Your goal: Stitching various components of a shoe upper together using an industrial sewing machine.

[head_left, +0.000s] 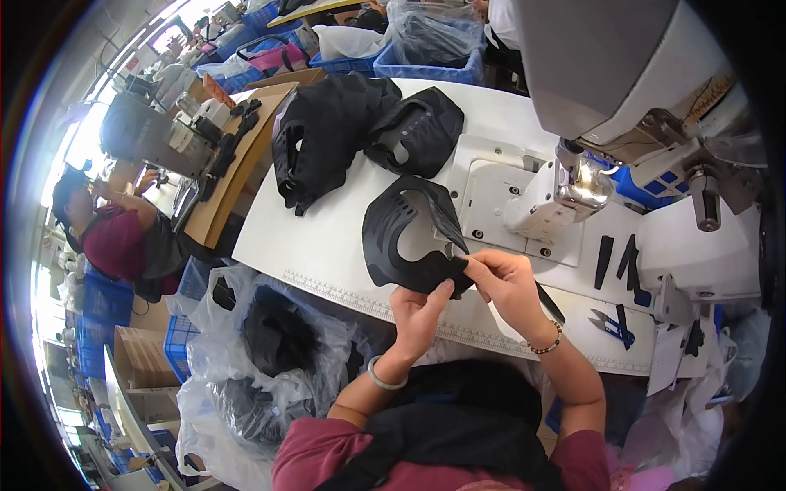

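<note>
A curved black fabric piece point(389, 233) with a large rounded opening and a row of small slots lies at the front of the white table, in front of the sewing machine point(573, 184). My left hand point(419, 319) pinches its near edge between thumb and fingers. Just to the right, my right hand point(503, 286) grips the same piece at its near right corner, fingers pressed together. The fingertips hide what is between them there. Behind it sit a similar black piece point(426, 123) with a row of small holes and a heap of stacked black pieces point(340, 114).
Blue-handled thread snips point(610, 329) and black strips point(603, 262) lie on the table's right side. A printed ruler point(344, 299) runs along its front edge. Left of my lap, a clear plastic bag point(237, 393) holds black pieces. A co-worker point(115, 237) sits at another machine, far left.
</note>
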A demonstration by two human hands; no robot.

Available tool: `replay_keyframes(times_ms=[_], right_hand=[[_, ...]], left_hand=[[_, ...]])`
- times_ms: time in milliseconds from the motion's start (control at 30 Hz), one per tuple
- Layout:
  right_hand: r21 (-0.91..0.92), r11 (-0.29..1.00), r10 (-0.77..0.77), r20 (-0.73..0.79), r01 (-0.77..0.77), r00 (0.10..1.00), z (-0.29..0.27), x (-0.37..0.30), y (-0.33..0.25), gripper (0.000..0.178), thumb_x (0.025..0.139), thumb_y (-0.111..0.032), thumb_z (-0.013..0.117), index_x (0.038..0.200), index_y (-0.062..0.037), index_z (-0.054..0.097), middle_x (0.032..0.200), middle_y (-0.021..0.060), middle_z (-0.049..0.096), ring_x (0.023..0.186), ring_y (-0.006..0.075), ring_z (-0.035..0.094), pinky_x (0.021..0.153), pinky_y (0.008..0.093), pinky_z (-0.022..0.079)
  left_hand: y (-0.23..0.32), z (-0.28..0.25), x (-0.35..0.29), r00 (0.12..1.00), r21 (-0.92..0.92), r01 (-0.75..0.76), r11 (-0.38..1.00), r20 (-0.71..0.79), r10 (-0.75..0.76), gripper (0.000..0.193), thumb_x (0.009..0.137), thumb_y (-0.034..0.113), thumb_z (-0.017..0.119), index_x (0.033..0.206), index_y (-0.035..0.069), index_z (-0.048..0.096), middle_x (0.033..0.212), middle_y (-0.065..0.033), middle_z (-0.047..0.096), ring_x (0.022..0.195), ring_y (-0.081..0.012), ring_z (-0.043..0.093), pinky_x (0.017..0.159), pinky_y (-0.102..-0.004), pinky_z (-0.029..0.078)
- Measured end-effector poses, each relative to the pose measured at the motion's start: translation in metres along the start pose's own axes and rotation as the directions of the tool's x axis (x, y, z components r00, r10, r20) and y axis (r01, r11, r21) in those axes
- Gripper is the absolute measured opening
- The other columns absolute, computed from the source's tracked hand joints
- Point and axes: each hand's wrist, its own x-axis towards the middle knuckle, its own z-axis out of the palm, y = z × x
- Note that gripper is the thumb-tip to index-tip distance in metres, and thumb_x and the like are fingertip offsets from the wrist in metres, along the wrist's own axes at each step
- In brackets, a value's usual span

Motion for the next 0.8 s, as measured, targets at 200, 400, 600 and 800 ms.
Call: replay_keyframes(times_ms=[200, 400, 600, 800], right_hand=[[-0.058, 0.998, -0.028, 0.012, 0.028, 1.0, 0.006, 0.001, -0.006, 0.018, 0.086, -0.016, 0.062, 0.083, 0.0015, 0.065, 0.067, -0.0001, 0.06, 0.053, 0.0023, 0.044, 0.047, 0.0171, 0.033], [-0.072, 0.997, 0.033, 0.033, -0.031, 0.999, 0.003, 0.008, -0.007, 0.019, 0.085, -0.018, 0.064, 0.081, 0.0003, 0.065, 0.061, -0.0015, 0.058, 0.047, 0.0014, 0.042, 0.042, 0.0171, 0.031], [-0.086, 0.996, 0.02, 0.027, -0.017, 0.999, 0.005, 0.01, -0.003, 0.02, 0.085, -0.019, 0.064, 0.079, 0.0003, 0.066, 0.058, -0.0029, 0.054, 0.046, 0.0017, 0.043, 0.041, 0.0174, 0.031], [-0.104, 0.995, 0.006, 0.027, -0.003, 1.0, 0.009, 0.01, -0.006, 0.021, 0.085, -0.02, 0.064, 0.079, 0.0, 0.066, 0.057, -0.0032, 0.053, 0.046, 0.0019, 0.043, 0.041, 0.0178, 0.032]], left_hand=[[0.006, 0.002, 0.002, 0.999, 0.014, 0.002, 1.0, -0.047, -0.001, 0.014, 0.082, 0.002, 0.052, 0.091, -0.006, 0.061, 0.086, -0.0073, 0.063, 0.074, -0.0139, 0.059, 0.062, -0.0272, 0.048], [0.009, -0.012, 0.003, 0.997, -0.083, 0.066, 0.994, 0.035, -0.064, 0.035, 0.087, 0.019, 0.037, 0.101, -0.006, 0.059, 0.096, -0.0134, 0.063, 0.081, -0.0216, 0.06, 0.069, -0.035, 0.048], [0.024, -0.017, 0.011, 0.998, -0.067, 0.052, 0.996, -0.019, -0.053, 0.049, 0.096, 0.031, 0.029, 0.101, -0.009, 0.058, 0.091, -0.0148, 0.065, 0.081, -0.0218, 0.062, 0.077, -0.033, 0.048], [0.026, -0.022, 0.011, 0.992, -0.12, 0.068, 0.99, -0.096, -0.08, 0.052, 0.097, 0.035, 0.03, 0.1, -0.009, 0.058, 0.092, -0.014, 0.065, 0.081, -0.0211, 0.062, 0.078, -0.0333, 0.049]])
